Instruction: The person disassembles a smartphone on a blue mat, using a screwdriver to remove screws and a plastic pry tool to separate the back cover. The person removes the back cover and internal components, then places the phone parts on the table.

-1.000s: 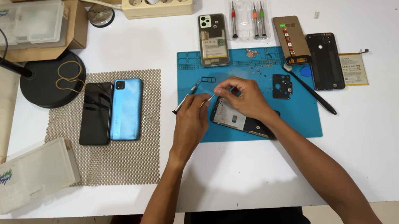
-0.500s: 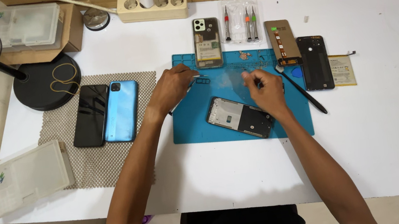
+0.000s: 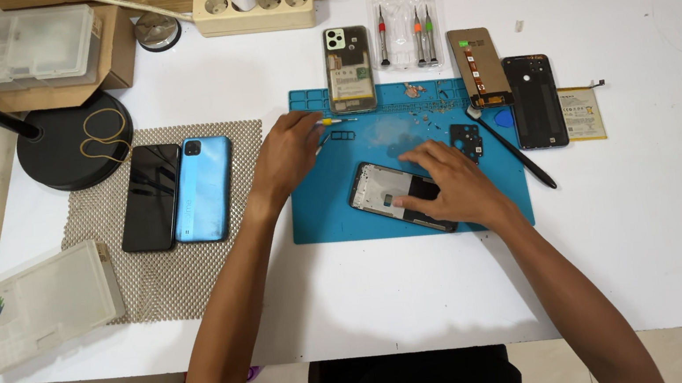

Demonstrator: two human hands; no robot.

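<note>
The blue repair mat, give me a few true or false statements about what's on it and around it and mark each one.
1. The right hand rests on an opened phone frame lying on the blue mat. True.
2. The left hand is lifting the light blue phone. False: that phone lies on the grey mesh pad, and the hand is over the mat's upper left by a small screwdriver.
3. A black phone lies beside the light blue one. True.
4. The power strip sits on the mat. False: it is at the table's far edge, off the mat.
</note>
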